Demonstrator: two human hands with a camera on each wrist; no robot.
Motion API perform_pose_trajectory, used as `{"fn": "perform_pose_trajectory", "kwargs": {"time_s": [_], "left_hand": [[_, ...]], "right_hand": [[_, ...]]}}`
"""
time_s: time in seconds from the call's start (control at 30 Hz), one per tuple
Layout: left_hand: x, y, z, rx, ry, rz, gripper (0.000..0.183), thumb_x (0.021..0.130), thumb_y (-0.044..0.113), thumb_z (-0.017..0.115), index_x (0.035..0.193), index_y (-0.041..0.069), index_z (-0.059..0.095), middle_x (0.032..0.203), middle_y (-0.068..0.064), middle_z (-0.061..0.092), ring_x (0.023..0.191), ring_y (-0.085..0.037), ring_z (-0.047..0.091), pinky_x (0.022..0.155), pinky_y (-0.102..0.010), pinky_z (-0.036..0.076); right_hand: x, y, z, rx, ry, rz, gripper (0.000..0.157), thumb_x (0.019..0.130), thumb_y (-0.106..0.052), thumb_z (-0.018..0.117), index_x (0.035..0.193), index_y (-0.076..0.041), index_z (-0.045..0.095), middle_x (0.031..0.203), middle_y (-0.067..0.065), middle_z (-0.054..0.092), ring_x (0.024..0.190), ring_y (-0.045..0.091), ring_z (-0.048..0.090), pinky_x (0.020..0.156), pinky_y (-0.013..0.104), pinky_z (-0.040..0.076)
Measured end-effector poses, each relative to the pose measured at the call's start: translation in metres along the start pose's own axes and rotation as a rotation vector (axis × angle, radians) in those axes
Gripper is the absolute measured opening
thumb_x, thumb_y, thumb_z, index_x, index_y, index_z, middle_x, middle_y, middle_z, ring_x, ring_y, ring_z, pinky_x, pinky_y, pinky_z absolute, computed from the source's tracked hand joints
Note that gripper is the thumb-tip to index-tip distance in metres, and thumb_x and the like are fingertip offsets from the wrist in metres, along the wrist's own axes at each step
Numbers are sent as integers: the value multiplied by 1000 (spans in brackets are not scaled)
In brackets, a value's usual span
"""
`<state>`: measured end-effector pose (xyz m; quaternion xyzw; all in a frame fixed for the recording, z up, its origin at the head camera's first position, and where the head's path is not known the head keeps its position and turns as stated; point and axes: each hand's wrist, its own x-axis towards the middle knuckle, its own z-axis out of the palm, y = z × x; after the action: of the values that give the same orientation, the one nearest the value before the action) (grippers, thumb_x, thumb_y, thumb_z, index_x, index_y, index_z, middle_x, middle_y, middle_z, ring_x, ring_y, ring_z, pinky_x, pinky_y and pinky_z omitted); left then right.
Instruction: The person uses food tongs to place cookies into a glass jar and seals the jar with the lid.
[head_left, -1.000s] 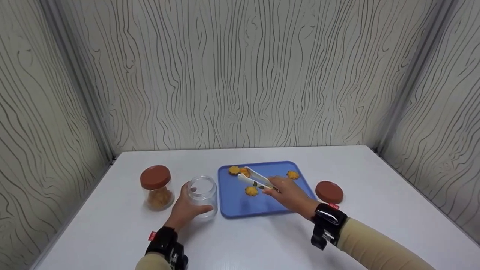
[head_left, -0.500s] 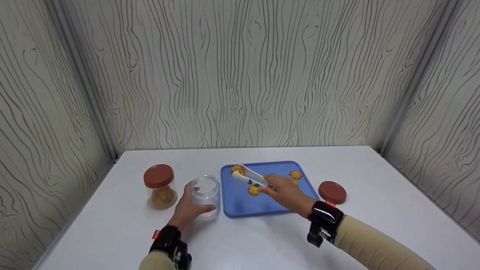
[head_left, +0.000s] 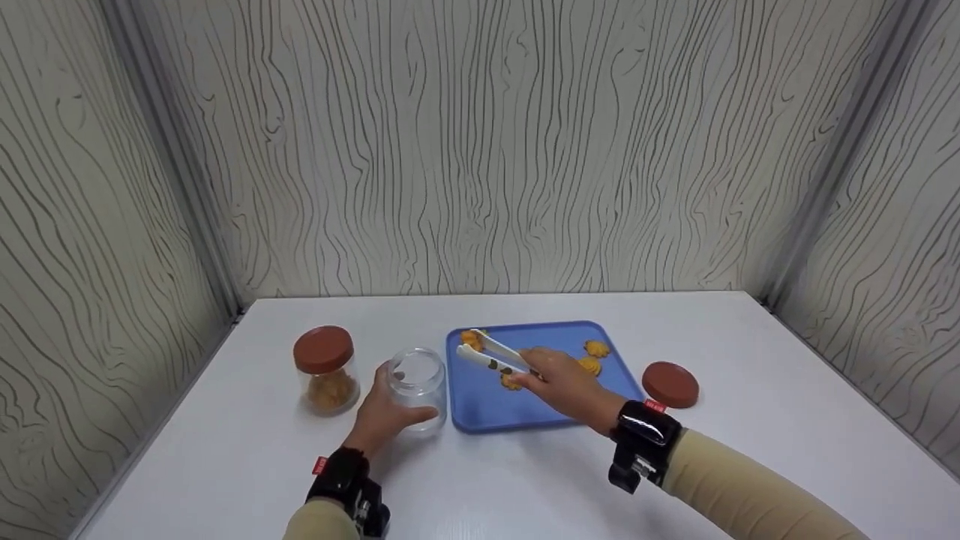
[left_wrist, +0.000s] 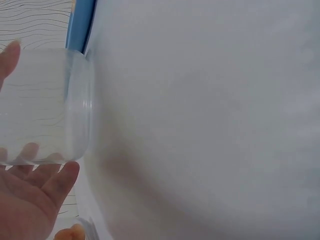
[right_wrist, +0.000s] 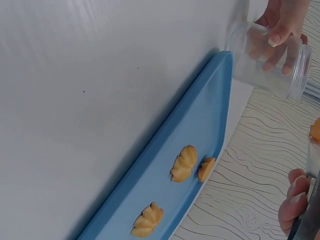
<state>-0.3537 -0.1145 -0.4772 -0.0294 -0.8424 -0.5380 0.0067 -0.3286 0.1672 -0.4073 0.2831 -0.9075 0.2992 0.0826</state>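
Observation:
My left hand (head_left: 386, 411) holds an upright clear jar (head_left: 424, 401) that has no lid on, its thumb and fingers around the wall. White tongs (head_left: 480, 361) are gripped in my right hand (head_left: 566, 381), over the blue tray (head_left: 480, 412). At the tong tips is a scalloped golden cookie (right_wrist: 315, 131), raised above the tray in the right wrist view. Other cookies lie on the tray: one (head_left: 598, 348) at the far right, another (head_left: 589, 365) in front of it, and one (head_left: 511, 381) partly behind the tongs. A further cookie (right_wrist: 206, 169) sits by the tray's far edge.
A second jar (head_left: 331, 386) with several cookies inside and a reddish-brown lid (head_left: 323, 348) on stands left of the left hand. Another reddish-brown lid (head_left: 670, 384) lies right of the tray. Patterned panels (head_left: 465, 150) enclose the white table (head_left: 480, 480).
My right hand and the tongs have shifted left over the tray, bringing the cookie at the tips toward the jar. A cookie near the right hand has come into sight. The left hand keeps its grip.

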Motion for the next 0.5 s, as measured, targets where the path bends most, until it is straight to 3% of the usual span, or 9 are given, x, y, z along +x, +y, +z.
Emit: {"fn": "perform_pose_trajectory", "kwargs": {"time_s": [0.1,0.5], "left_hand": [[0,0,0,6,-4,-1,107,68,22,90,148,2,22,143,-24,42,130,-40,41,105,-57,34],[-3,5,-1,-3,-21,-24,104,72,20,87,149,2,20,148,-24,36,133,-42,37,107,-59,31]], "right_hand": [[3,-3,1,20,-15,-18,23,98,-29,58,104,-8,65,89,-3,57,73,12,49,61,25,40],[12,-15,9,17,-43,-31,34,98,-28,59,117,0,63,94,2,60,77,14,51,62,25,44]]}}
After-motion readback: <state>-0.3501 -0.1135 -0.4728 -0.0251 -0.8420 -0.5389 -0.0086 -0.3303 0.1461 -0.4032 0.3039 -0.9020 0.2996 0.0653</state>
